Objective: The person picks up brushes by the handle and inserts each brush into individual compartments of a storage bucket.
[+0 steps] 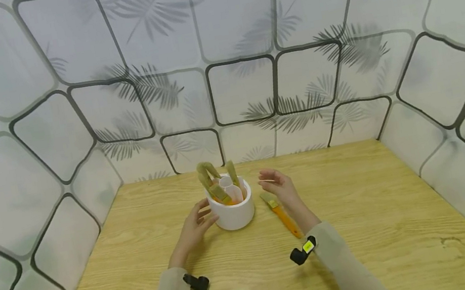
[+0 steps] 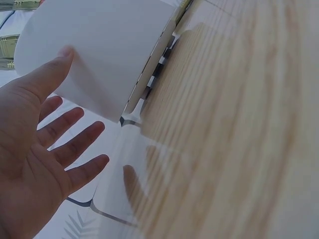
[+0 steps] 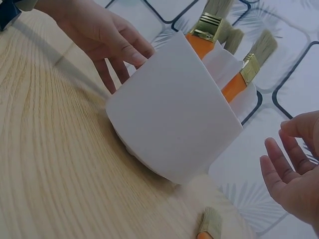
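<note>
A white round holder stands on the table with several paintbrushes upright in it, bristles up. Their orange handles go down inside, where white divider pieces show. My left hand is at the holder's left side, its thumb resting on the wall and its other fingers spread loosely. To the right of the holder, my right hand hovers with bent, relaxed fingers and nothing in them. Below that hand, one paintbrush with an orange handle lies on the table, bristles pointing away from me.
The wood-grain table reaches back to a patterned wall covering, which also rises at both sides. Small black cameras are strapped to both wrists.
</note>
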`<state>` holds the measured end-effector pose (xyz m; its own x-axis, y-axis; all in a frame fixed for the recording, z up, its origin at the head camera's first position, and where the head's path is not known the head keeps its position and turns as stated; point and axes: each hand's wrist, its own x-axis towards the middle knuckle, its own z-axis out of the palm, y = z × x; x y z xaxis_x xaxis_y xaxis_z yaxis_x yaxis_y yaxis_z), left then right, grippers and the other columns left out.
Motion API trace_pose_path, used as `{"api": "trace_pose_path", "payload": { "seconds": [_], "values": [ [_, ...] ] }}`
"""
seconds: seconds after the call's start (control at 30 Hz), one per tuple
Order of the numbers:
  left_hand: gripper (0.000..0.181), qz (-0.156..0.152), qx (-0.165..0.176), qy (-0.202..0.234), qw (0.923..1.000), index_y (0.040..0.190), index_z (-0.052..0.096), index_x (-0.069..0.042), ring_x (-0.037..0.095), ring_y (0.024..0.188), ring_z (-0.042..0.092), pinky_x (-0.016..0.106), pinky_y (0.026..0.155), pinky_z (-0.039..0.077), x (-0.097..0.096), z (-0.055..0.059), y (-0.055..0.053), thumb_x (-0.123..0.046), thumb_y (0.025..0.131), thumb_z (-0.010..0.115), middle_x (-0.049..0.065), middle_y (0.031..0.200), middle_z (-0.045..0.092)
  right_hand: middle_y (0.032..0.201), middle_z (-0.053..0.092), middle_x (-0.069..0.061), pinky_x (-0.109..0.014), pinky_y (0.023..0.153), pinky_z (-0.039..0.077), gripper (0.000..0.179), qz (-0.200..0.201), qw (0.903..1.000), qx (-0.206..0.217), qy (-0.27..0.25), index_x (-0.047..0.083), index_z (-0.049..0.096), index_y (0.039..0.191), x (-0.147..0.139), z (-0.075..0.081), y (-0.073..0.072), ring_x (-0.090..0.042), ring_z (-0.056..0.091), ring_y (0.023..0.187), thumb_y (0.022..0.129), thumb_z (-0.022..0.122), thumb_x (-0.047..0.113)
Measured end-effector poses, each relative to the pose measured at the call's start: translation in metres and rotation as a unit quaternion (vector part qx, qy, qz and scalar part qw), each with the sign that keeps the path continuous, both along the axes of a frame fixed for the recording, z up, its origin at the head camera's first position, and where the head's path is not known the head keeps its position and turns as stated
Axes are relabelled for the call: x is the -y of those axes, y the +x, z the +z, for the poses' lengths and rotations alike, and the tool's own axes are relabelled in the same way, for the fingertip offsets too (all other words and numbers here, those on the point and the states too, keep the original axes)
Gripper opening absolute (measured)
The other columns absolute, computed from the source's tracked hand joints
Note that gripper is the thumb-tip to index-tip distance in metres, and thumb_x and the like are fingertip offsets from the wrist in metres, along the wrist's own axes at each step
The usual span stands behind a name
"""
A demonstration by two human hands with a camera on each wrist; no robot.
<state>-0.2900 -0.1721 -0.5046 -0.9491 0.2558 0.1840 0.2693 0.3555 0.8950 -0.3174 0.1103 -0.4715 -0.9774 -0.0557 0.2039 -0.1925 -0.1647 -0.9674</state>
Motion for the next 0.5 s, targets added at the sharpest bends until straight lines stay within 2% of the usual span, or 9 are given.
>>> {"api": "trace_pose_path", "payload": {
  "seconds": [0.27,0.33,0.5],
  "values": [
    [0.061,0.004,-0.005,-0.005,1.0,0.139,0.038,-0.014,0.035,0.123,0.046,0.056,0.104,0.035,0.002,-0.006,-0.003,-0.035,0.087,0.064,0.013,0.14,0.042,0.122,0.05,-0.03,-0.021,0.084,0.052,0.036,0.004,0.9999,0.007,0.009,-0.01,0.048,0.123,-0.004,-0.005,0.002,-0.012,0.061,0.097,0.089,0.057,-0.004],
    [0.06,-0.002,0.001,-0.006,1.0,0.139,0.037,-0.011,0.037,0.124,0.045,0.057,0.104,0.034,0.0,0.002,0.002,-0.03,0.089,0.063,0.016,0.141,0.041,0.121,0.05,-0.03,-0.02,0.084,0.052,0.035,0.004,0.9999,0.007,0.007,-0.01,0.049,0.123,-0.005,-0.007,0.003,-0.015,0.061,0.099,0.089,0.056,-0.004],
    [0.059,-0.003,0.002,-0.002,1.0,0.14,0.037,-0.009,0.038,0.124,0.045,0.058,0.104,0.033,0.0,0.003,0.002,-0.026,0.09,0.062,0.017,0.142,0.039,0.113,0.056,-0.023,-0.022,0.084,0.053,0.034,-0.004,1.0,-0.004,0.006,-0.011,0.05,0.12,-0.006,-0.011,0.004,-0.014,0.062,0.096,0.088,0.058,-0.004]
  ]
}}
